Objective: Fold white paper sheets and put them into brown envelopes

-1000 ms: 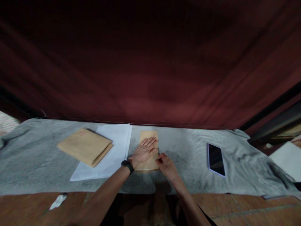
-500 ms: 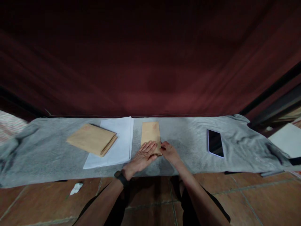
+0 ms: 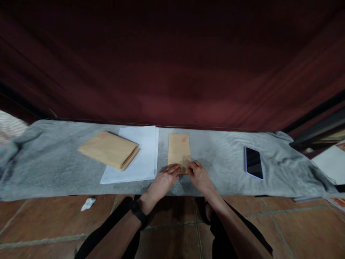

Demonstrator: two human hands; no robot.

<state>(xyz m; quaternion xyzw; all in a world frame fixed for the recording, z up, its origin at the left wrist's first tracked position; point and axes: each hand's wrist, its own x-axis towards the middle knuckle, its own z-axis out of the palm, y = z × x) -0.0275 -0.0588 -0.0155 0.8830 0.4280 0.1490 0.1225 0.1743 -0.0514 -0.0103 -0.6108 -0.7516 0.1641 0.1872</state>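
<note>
A brown paper envelope (image 3: 179,149) with red print at its top right lies upright before me on the grey cloth. My left hand (image 3: 167,178) has its fingers bent together at the envelope's lower left corner. At the lower right edge, my right hand (image 3: 198,175) pinches the same envelope, thumb and fingers closed. The fingertips hide part of its bottom end. To the left, a stack of brown envelopes (image 3: 110,149) rests at a slant over white paper sheets (image 3: 144,162).
A phone (image 3: 253,163) in a light purple case lies to the right on the grey cloth (image 3: 221,154). Behind the bench rises a dark red surface (image 3: 172,90). A crumpled white scrap (image 3: 88,204) is on the tiled floor (image 3: 54,223).
My left hand has drawn back from lying flat on the envelope to gripping its lower left corner. My right hand stays at the lower right edge. The whole view has shifted slightly.
</note>
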